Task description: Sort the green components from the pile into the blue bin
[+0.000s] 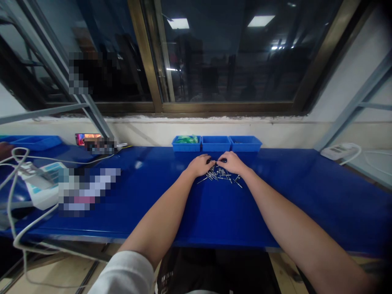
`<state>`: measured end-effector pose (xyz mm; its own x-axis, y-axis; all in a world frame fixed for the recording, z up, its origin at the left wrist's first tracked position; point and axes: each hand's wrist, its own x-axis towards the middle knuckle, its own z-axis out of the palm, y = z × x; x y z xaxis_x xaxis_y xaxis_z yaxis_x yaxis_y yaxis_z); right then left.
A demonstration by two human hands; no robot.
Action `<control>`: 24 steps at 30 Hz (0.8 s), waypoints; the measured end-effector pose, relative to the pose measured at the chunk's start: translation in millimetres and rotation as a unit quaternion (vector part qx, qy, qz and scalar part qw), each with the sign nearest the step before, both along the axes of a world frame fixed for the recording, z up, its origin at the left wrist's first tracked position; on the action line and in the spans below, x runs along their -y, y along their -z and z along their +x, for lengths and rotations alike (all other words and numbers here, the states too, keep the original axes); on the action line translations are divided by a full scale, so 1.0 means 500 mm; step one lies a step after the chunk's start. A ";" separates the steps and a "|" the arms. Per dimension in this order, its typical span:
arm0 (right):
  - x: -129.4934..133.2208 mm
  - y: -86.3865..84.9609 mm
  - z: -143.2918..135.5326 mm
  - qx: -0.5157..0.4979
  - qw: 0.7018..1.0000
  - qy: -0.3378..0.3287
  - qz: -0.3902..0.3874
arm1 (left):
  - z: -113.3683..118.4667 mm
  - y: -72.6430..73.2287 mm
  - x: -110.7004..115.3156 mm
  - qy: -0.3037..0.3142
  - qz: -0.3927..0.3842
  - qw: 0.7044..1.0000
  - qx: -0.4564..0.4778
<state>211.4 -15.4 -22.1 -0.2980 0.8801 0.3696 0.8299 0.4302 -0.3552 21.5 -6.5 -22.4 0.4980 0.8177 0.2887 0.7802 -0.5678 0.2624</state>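
A loose pile of thin metal pins, looking like blind rivets (219,174), lies on the blue tabletop. My left hand (200,165) is at the pile's far left side, its fingers curled and the fingertips close together. Opposite it, my right hand (233,163) bends its fingers in a pinch at the far right side of the same pile. The fingertips of both hands nearly meet over the pins. Whatever they grip is too small and partly hidden to make out. A few pins have strayed to the right and front of the heap.
Behind my hands, three blue bins stand in a row: the left bin (186,148) holds green-and-white packets, the middle bin (216,147) is beside it, and the right bin (246,147) holds small metal pieces. A white device with cables (45,200) is at left, a power strip (339,151) at right.
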 end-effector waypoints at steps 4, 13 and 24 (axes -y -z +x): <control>-0.001 -0.005 -0.004 -0.012 1.000 0.003 -0.012 | -0.002 0.004 -0.002 0.009 0.015 1.000 0.010; -0.002 -0.006 -0.012 0.008 1.000 -0.002 -0.029 | 0.001 -0.001 0.005 0.026 0.023 0.999 0.024; -0.005 0.001 -0.022 0.048 0.999 -0.008 -0.007 | 0.005 -0.010 0.012 0.020 0.033 0.999 0.032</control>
<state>200.4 -13.0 -22.7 -0.3449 0.8799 0.3267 0.8535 0.4389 -0.2809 23.9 -12.6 -17.2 0.5086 0.7758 0.3735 0.7394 -0.6158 0.2723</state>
